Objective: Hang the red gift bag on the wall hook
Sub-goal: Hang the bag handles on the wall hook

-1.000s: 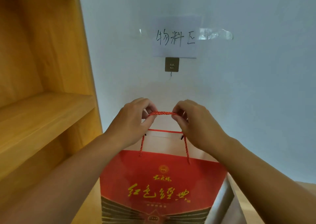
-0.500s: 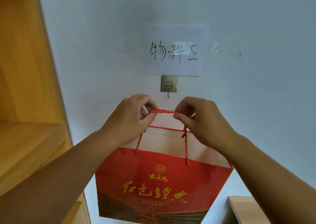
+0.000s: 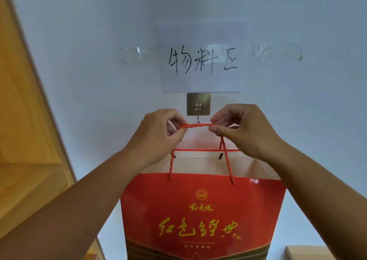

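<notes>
The red gift bag (image 3: 200, 210) with gold lettering hangs in the air in front of the white wall, held by its twisted red rope handle (image 3: 195, 125). My left hand (image 3: 156, 132) pinches the handle's left end and my right hand (image 3: 240, 128) pinches its right end, stretching it level between them. The metal wall hook (image 3: 198, 109) on its square plate sits just above the handle's middle. The hook's tip touches or nearly touches the rope; I cannot tell which.
A white paper sign (image 3: 201, 57) with handwritten characters is taped to the wall right above the hook. A wooden shelf unit (image 3: 25, 140) stands close on the left. A pale wooden corner (image 3: 303, 252) shows at the bottom right.
Both hands have raised the bag, bringing the stretched handle from well below the hook up to its tip. The view has closed in on the wall.
</notes>
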The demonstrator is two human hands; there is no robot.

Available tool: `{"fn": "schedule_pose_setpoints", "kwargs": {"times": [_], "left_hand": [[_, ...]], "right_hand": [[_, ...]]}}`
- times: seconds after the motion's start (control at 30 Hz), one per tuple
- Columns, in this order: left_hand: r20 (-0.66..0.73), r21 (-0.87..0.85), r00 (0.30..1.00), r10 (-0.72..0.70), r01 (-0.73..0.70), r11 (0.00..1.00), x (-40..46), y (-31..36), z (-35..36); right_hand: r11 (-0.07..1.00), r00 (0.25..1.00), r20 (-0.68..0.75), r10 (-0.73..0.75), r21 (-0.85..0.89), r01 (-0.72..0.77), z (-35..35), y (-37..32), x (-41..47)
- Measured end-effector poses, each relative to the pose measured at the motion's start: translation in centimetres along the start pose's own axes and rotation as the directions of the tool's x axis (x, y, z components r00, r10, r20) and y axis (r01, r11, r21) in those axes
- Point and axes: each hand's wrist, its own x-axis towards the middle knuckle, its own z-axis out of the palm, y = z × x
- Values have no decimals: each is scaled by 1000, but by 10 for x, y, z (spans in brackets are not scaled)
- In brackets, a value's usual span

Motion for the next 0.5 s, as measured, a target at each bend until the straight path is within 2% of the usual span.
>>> {"fn": "schedule_pose_setpoints", "kwargs": {"times": [0.5], "left_hand": [[-54,-5,998,-38,38,999,52,-43,31]], "right_hand": [[995,992,-125,-11,-95,-1,38,40,55]]}}
